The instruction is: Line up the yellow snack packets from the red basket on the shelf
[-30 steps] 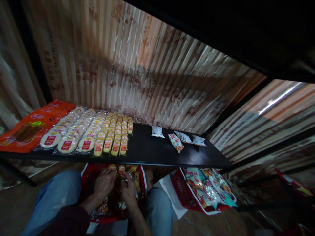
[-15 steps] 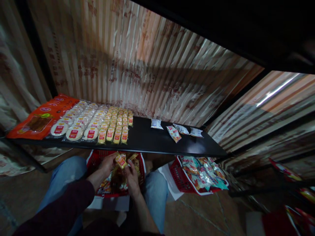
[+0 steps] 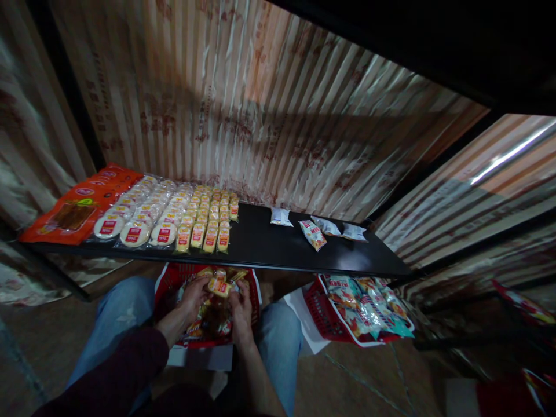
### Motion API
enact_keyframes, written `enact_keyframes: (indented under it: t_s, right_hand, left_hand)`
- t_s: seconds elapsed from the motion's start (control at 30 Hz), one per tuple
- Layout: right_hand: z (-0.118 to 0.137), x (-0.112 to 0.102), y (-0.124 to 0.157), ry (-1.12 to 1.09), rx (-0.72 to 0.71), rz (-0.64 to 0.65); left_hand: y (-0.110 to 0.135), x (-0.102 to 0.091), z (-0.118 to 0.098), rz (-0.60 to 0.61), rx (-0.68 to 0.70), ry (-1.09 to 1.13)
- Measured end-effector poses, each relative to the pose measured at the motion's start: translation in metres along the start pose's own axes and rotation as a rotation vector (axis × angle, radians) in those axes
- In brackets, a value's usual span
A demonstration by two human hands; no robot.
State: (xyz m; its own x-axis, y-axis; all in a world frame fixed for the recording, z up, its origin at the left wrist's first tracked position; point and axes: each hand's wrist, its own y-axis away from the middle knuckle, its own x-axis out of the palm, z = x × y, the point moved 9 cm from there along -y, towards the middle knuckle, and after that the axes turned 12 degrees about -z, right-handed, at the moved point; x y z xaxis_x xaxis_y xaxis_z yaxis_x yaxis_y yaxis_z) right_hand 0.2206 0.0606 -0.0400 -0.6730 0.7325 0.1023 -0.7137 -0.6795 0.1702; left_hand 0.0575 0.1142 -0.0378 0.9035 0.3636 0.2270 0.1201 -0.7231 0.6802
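Observation:
Between my hands, over a red basket (image 3: 161, 310), is a small yellow wrapped snack packet (image 3: 220, 287) with a red label. My left hand (image 3: 194, 298) is closed on its left end, and my right hand (image 3: 242, 307) pinches the right end. More yellow packets and other wrapped snacks lie in the basket below, partly hidden by my hands. On the black shelf (image 3: 260, 246) just above stand rows of the same yellow packets (image 3: 210, 237). Left of those are rows of round white wrapped crackers (image 3: 134, 233).
A large orange snack bag (image 3: 82, 202) lies at the shelf's left end. Several small white packets (image 3: 281, 216) are scattered on its right half. A second red basket (image 3: 319, 310) of teal bags (image 3: 365, 304) stands on the floor beside my right knee (image 3: 278, 336).
The yellow packet has turned from slanted to nearly level between my hands. My right hand has shifted a little right. The whole view has moved slightly.

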Motion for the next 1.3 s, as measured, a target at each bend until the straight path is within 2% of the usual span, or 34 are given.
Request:
enact_keyframes:
  t_s: [0.17,0.33,0.57,0.7,0.9,1.1,1.3]
  right_hand:
    - [0.000,0.004,0.008,0.027,0.073,0.011]
    - [-0.006,0.010,0.016,0.053,0.140,0.065]
    - [0.004,0.018,0.024,-0.020,0.115,0.177]
    - [0.013,0.016,0.023,-0.019,0.051,0.150]
    - [0.011,0.015,0.020,0.032,0.015,0.126]
    - [0.013,0.010,0.016,-0.003,-0.019,0.051]
    - [0.017,0.009,0.017,0.032,-0.023,0.053]
  left_hand:
    - [0.004,0.002,-0.010,0.029,0.063,0.052]
    - [0.009,0.005,-0.017,0.079,0.120,-0.052]
    - [0.012,0.021,-0.021,0.181,0.184,-0.124]
    - [0.019,0.032,-0.028,0.230,0.272,-0.209]
    - [0.019,0.034,-0.028,0.171,0.262,-0.218]
    - [0.023,0.032,-0.018,0.182,0.279,-0.235]
    - [0.026,0.032,-0.021,0.129,0.314,-0.246]
